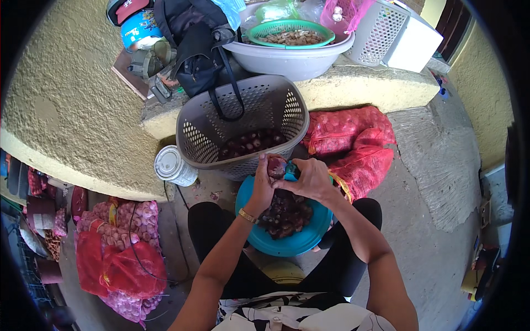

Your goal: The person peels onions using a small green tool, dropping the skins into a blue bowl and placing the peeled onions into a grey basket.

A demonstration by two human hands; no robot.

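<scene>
Between the fingers of my left hand [261, 188] is a red onion [276, 167], held up over the near rim of the grey-brown plastic basket. My right hand [313, 179] is closed on a small tool with a blue-green handle [291, 170]. Its working end is hidden, and its kind cannot be made out. The right thumb reaches across to the onion. Below both hands, a turquoise basin [311, 240] between my knees contains dark onion skins and pieces [284, 215]. More red onions [251, 143] lie at the bottom of the basket [189, 116].
Red mesh sacks [353, 129] stand right of the basket. Pinkish net sacks of bulbs [124, 231] and a white lidded bucket [172, 165] are at left. On the ledge behind sit a black bag [196, 66], a large grey tub [287, 62] and a green colander [331, 36].
</scene>
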